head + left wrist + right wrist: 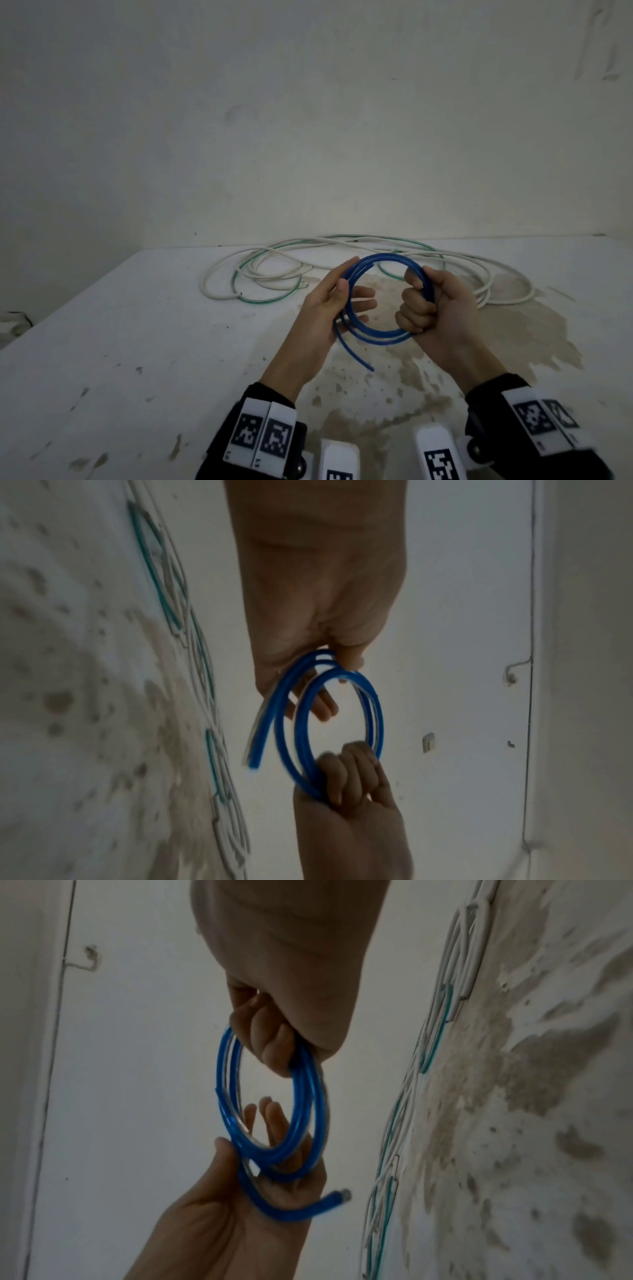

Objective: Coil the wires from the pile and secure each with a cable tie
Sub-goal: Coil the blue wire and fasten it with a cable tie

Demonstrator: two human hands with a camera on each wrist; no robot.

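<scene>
A blue wire (376, 337) is wound into a small coil of a few loops and held in the air over the white table (137, 342). My right hand (421, 305) grips the coil's right side in a fist. My left hand (346, 298) holds the left side, thumb pressed over the strands and fingers straight behind them. One loose end hangs below the left hand toward me. The left wrist view shows the blue wire (375, 723) under the left thumb. In the right wrist view the blue wire (310, 1096) crosses the left palm (240, 1204).
A loose pile of white and green wires (486, 291) sprawls along the table's far edge, just beyond my hands and against the pale wall. A brown stain (428, 377) spreads over the table under and to the right of the hands.
</scene>
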